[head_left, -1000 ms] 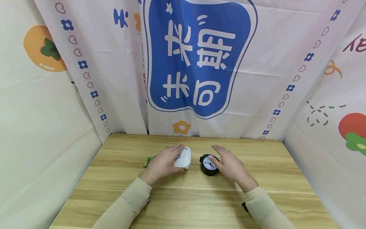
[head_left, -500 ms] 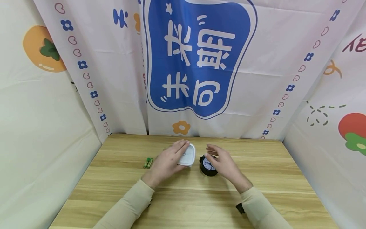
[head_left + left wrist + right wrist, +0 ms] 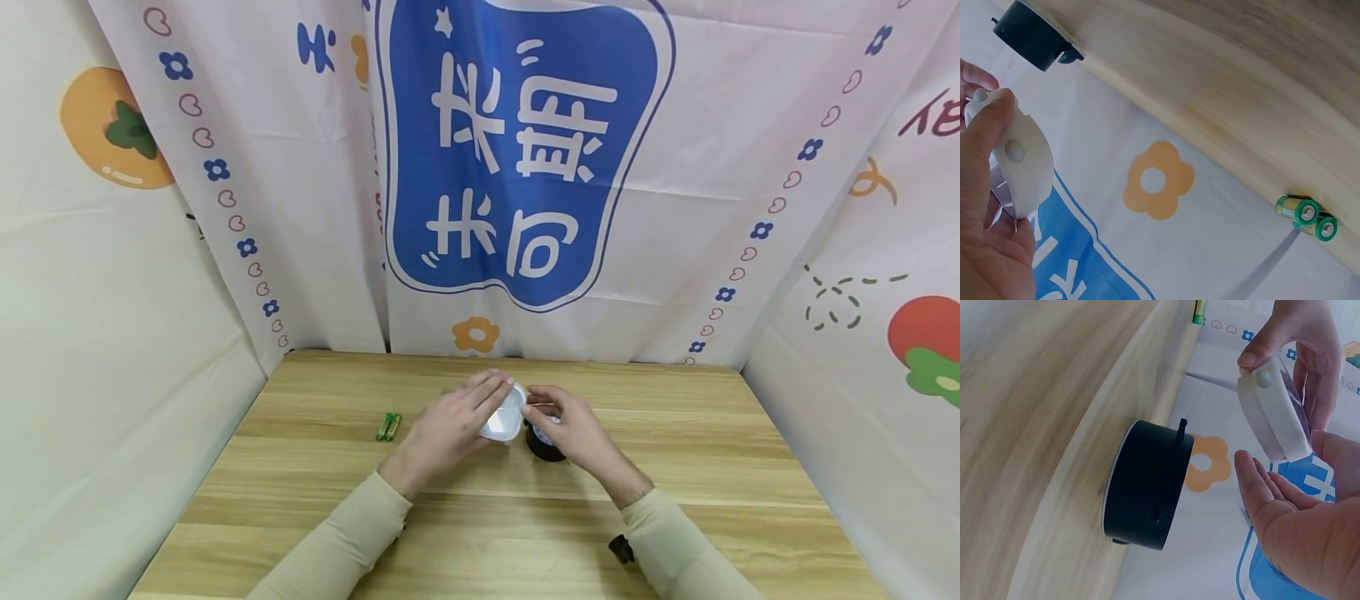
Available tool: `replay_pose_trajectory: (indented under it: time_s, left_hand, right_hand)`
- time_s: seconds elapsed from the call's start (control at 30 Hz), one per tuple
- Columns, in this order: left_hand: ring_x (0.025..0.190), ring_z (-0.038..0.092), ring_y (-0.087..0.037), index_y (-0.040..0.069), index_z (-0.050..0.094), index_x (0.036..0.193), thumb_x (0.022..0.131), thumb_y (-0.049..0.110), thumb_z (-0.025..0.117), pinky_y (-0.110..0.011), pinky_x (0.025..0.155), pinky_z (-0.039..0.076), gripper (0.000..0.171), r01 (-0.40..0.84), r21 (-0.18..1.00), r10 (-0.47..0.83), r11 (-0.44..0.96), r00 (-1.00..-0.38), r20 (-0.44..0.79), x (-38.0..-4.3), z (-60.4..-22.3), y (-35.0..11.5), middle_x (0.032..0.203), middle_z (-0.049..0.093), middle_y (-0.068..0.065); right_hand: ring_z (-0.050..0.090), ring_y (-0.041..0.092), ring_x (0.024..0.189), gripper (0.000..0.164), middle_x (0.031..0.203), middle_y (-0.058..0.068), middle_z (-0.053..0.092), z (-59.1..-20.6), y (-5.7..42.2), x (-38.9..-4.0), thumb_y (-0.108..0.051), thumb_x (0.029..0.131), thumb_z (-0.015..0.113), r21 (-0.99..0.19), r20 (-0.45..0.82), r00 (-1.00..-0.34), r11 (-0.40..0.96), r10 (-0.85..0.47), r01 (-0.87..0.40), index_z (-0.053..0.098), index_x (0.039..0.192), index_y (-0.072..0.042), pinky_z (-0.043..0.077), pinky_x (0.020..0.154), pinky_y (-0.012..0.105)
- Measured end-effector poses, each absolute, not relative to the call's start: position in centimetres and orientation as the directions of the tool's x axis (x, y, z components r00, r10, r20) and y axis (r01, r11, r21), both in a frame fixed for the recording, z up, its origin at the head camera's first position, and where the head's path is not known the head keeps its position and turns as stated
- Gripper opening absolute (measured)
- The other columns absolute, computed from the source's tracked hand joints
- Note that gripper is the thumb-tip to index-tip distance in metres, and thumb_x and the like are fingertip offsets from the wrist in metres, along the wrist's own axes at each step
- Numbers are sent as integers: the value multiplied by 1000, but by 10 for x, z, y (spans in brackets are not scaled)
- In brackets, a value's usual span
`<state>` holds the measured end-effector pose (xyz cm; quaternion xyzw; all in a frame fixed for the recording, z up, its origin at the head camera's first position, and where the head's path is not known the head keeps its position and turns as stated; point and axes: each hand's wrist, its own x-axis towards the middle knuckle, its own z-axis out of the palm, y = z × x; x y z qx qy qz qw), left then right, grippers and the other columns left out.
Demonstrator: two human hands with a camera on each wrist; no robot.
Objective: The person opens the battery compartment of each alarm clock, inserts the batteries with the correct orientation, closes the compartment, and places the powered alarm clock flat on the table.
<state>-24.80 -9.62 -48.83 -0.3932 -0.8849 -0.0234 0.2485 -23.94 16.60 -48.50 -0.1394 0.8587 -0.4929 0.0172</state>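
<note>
My left hand [image 3: 446,425] grips a white square-cornered clock [image 3: 502,421], raised over the table with its glossy face tilted. In the left wrist view the thumb lies along the edge of the clock [image 3: 1035,162], and fingers wrap its other side. My right hand [image 3: 577,433] is at the clock's right edge, fingers relaxed and spread. The right wrist view shows its thumb [image 3: 1329,447] right by the clock's corner, with the forefinger apart from it. Below the right hand a round black alarm clock [image 3: 545,447] stands on the table, partly covered by that hand.
Two green batteries [image 3: 388,427] lie side by side on the wooden table [image 3: 480,533], left of the left hand. A printed cloth [image 3: 675,275] hangs behind the table's back edge, with more cloth at both sides.
The left hand has lifted the white clock and carried it right, tilting it. The right hand has moved left toward it, over the black clock. Both batteries have come into full view.
</note>
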Motion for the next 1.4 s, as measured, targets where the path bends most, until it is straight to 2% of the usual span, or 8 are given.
replay_pose_trajectory:
  time_s: [0.17, 0.3, 0.5, 0.67, 0.83, 1.03, 1.23, 1.4]
  left_hand:
    - [162, 63, -24, 13, 58, 173, 96, 43, 100, -42, 126, 64, 93, 714, -210, 708, 668, -522, 475, -247, -488, -93, 173, 66, -5]
    - [162, 62, -23, 13, 57, 173, 95, 42, 101, -40, 127, 62, 94, 720, -229, 721, 655, -506, 473, -245, -487, -92, 174, 65, -4]
    - [165, 60, -24, 12, 56, 174, 96, 40, 100, -42, 125, 64, 95, 740, -187, 719, 646, -508, 475, -244, -487, -94, 176, 62, -5]
    - [169, 56, -27, 11, 52, 177, 96, 39, 99, -48, 125, 64, 98, 762, -113, 714, 638, -530, 457, -242, -485, -96, 181, 57, -8]
    - [171, 54, -31, 12, 49, 179, 101, 39, 94, -56, 130, 59, 94, 761, 41, 673, 647, -596, 438, -239, -483, -98, 184, 53, -10]
    - [168, 56, -36, 10, 47, 179, 104, 33, 93, -55, 135, 55, 91, 719, 262, 591, 644, -684, 428, -236, -480, -98, 185, 52, -11]
    - [163, 61, -40, 15, 45, 181, 106, 24, 91, -57, 133, 56, 88, 584, 552, 462, 595, -811, 360, -234, -478, -98, 180, 56, -15]
    - [163, 59, -46, 7, 47, 178, 108, 15, 87, -59, 135, 54, 81, 447, 762, 389, 468, -879, 276, -238, -477, -98, 177, 57, -22]
  right_hand:
    - [80, 42, 137, 48, 145, 23, 80, -485, 163, -240, -23, 118, 74, -865, 109, -962, 452, -250, -216, 68, 157, 3, 71, 114, 45]
    - [80, 42, 136, 46, 143, 27, 80, -485, 162, -240, -19, 118, 73, -897, 99, -962, 396, -253, -196, 67, 155, 7, 72, 109, 36]
    - [78, 45, 137, 47, 145, 31, 77, -483, 162, -238, -16, 118, 73, -923, 90, -962, 341, -258, -178, 65, 155, 12, 71, 105, 26]
    - [78, 45, 137, 46, 148, 31, 76, -484, 162, -238, -17, 118, 73, -912, 107, -963, 362, -246, -193, 66, 154, 10, 69, 103, 24]
    - [78, 45, 138, 44, 152, 29, 75, -485, 163, -238, -16, 118, 73, -902, 117, -965, 382, -236, -203, 66, 154, 9, 69, 103, 25]
    - [80, 42, 135, 42, 150, 28, 76, -486, 165, -238, -14, 118, 73, -891, 133, -966, 400, -222, -215, 67, 153, 8, 67, 102, 25]
    - [79, 42, 136, 42, 149, 27, 77, -486, 167, -238, -15, 118, 72, -885, 143, -964, 408, -223, -226, 67, 154, 7, 68, 101, 25]
    - [79, 42, 136, 42, 148, 27, 77, -486, 167, -238, -14, 118, 72, -884, 151, -963, 406, -221, -232, 67, 153, 7, 68, 102, 27]
